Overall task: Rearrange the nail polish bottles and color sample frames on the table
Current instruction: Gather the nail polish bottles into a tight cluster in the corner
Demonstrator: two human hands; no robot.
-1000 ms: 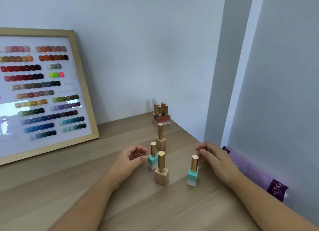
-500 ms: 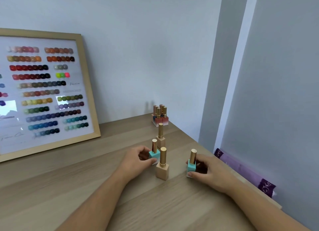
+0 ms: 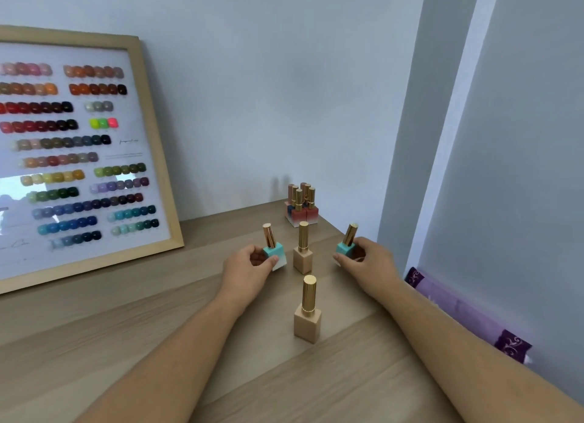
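My left hand (image 3: 249,269) grips a teal nail polish bottle (image 3: 274,248) with a gold cap, tilted and lifted slightly off the wooden table (image 3: 158,327). My right hand (image 3: 368,264) grips a second teal bottle (image 3: 347,244), also tilted. Between the hands a beige bottle (image 3: 302,252) stands upright. A second beige bottle (image 3: 307,312) stands nearer to me. A cluster of red and dark bottles (image 3: 301,209) sits at the table's back corner. The wood-framed color sample frame (image 3: 79,157) leans against the wall at left.
The table's right edge runs along a grey wall. A purple patterned cloth (image 3: 467,318) lies in the gap beyond that edge. Bare wood lies between the frame and the bottles.
Both hands have closed on the teal bottles and raised and carried them away from me and apart, tilting them. The near beige bottle now stands alone in front.
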